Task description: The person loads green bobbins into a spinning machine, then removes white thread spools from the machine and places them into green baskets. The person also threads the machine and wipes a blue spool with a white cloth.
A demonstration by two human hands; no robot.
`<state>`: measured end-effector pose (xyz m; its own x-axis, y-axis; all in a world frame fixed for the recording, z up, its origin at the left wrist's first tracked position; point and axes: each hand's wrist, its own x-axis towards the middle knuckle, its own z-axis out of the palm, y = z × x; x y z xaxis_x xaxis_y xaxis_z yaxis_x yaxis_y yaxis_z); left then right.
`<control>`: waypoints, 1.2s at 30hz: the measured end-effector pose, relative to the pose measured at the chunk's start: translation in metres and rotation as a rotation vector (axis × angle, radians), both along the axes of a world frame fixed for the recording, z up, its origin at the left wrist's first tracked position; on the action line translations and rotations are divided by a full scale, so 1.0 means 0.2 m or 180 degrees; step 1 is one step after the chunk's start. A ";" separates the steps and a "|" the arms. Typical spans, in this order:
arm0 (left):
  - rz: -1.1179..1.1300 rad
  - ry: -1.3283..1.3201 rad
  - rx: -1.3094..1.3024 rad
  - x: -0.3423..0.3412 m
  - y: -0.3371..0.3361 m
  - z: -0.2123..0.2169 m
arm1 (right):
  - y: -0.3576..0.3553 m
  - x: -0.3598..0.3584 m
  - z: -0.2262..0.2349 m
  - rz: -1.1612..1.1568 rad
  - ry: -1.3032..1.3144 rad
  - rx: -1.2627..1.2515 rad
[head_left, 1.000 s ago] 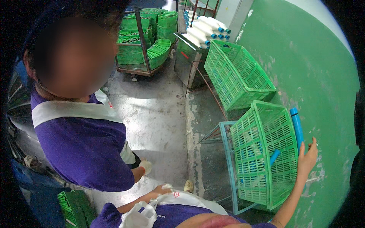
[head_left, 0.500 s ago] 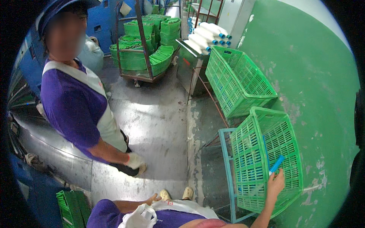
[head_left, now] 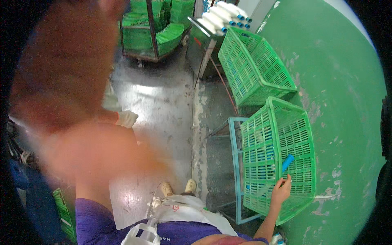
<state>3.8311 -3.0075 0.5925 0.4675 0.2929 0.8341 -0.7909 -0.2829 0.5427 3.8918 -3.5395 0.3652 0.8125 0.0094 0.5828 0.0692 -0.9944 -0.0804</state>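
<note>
My right hand (head_left: 282,190) is at the near side of the closer green plastic basket (head_left: 276,134), its fingers parted. A short blue tube (head_left: 288,162) slants just beyond the fingertips, inside the basket; the hand does not appear to grip it. White and blue pieces show through the slats. Raised close to the camera, my left arm and hand (head_left: 67,73) smear across the left of the picture, and the fingers cannot be made out.
Another green basket (head_left: 257,87) stands beyond, beside white yarn cones (head_left: 224,18) with blue ends. A light blue metal frame (head_left: 236,171) borders the closer basket. A co-worker's gloved hand (head_left: 127,118) shows behind my arm. Farther off is a loaded cart (head_left: 151,57).
My left hand has risen from my waist to near the camera, covering most of the co-worker. My right hand has come away from the blue tube. The view has tilted down.
</note>
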 end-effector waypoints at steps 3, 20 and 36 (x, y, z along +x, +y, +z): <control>0.0011 -0.0085 0.0932 0.05 -0.13 0.04 | 0.01 0.01 0.02 -0.0156 -0.0009 -0.0288; 0.0203 0.0753 0.1959 -0.12 -0.02 0.09 | 0.16 0.05 0.08 -0.0384 0.0555 0.0349; 0.3399 0.0261 0.0634 -1.22 0.58 0.20 | 0.04 -0.23 0.12 -0.0595 -0.0118 -0.0582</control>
